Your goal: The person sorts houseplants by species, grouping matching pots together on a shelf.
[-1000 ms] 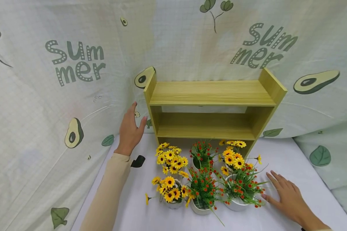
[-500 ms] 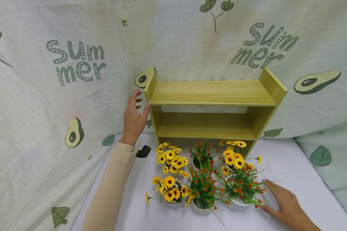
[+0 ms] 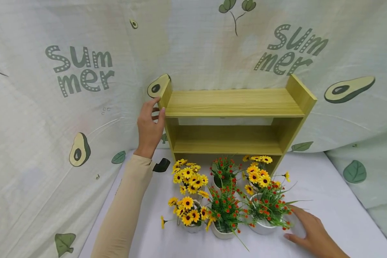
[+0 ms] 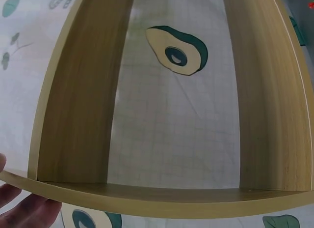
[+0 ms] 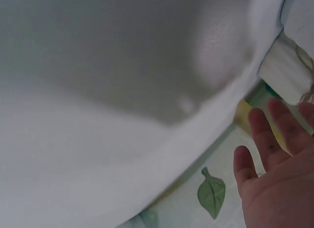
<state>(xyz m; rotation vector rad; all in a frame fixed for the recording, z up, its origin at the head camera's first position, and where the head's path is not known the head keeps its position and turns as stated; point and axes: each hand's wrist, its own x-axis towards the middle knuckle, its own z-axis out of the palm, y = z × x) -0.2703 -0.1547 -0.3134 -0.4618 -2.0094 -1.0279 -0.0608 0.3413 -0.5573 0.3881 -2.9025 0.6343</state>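
A two-tier yellow wooden shelf (image 3: 232, 102) stands at the back of the table against the cloth. My left hand (image 3: 157, 107) grips its left side panel near the top, thumb on the front edge and fingers curled behind. In the left wrist view the shelf (image 4: 162, 196) fills the frame, with my fingertips (image 4: 24, 208) at the panel's edge. Several white pots of yellow and red artificial flowers stand in front of the shelf. My right hand (image 3: 298, 224) lies flat on the table with fingers straight, beside the front right pot (image 3: 262, 226). The right wrist view shows that hand (image 5: 279, 174) over white cloth.
An avocado-print "Summer" cloth (image 3: 80, 71) hangs behind and to both sides. A white tablecloth (image 3: 325, 186) covers the table, bare to the right of the pots. A small black object (image 3: 161, 165) lies by my left wrist. The front left pot (image 3: 188, 213) holds yellow flowers.
My left hand rose from beside the shelf and closed on its left side panel. My right hand slid a little toward me and nearer the front right pot.
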